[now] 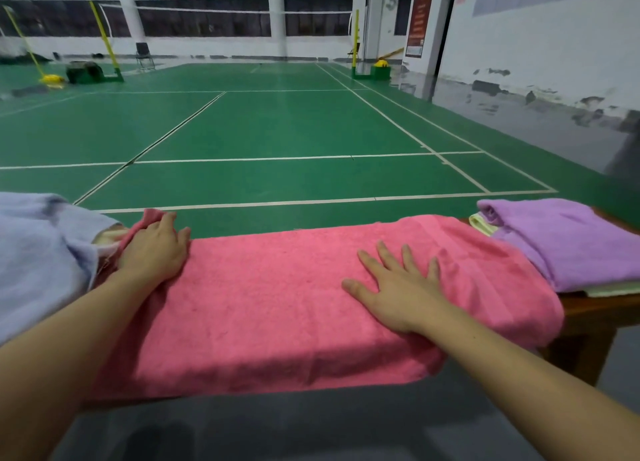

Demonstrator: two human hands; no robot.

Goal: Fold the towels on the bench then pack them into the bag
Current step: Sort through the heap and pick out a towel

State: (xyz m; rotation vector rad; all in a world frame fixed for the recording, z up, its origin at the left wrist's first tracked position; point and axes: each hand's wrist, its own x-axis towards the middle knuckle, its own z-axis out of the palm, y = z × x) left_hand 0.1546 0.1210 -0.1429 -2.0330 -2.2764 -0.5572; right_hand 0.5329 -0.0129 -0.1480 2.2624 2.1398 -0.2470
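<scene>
A pink towel [277,294] lies spread along the wooden bench [588,315], its front edge hanging over the side. My left hand [156,249] rests on the towel's left end, where a corner of pink cloth sticks up beside the fingers; whether it grips that corner I cannot tell. My right hand [398,287] presses flat on the towel's right half with fingers spread. A purple towel [561,242] lies bunched at the bench's right end, over a pale yellow-green towel [481,223]. A light blue towel [38,252] is heaped at the left. No bag is in view.
Beyond the bench stretches a green badminton court [277,131] with white lines. Net posts [354,44] and a folding chair [143,56] stand far back. Grey floor [311,426] lies below the bench's front edge.
</scene>
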